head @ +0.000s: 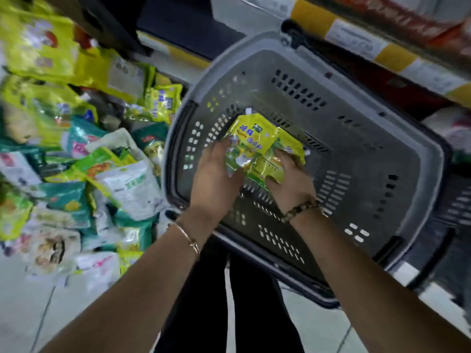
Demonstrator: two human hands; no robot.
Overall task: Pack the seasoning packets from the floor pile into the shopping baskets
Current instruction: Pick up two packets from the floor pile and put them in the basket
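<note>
A: Looking to the left of the hands, I see the floor pile (76, 161) of packets. It is messy and it sits close to the grey basket (430, 149). What can go wrong there?

B: I think a bump from an arm can make packets slide away across the floor. Then they are harder to pick up.

A: Now the left hand (216, 171). What is it doing?

B: Its fingers curl round the left side of a bunch of yellow packets (262, 146). The right hand (293, 182) grips the other side. The bunch is squeezed between the two hands, above the inside of the basket. I cannot count the packets.

A: Can the bunch fall?

B: I think so. The packets look shiny and slippery. If one hand lets go first, some may slip out and flop over the rim.

A: And to the right of the hands?

B: Bare basket bottom shows there. If the packets are dropped in a heap, that room may get wasted. Past it is a shelf (356, 39), close to the basket, so a quick arm may knock it.
</note>
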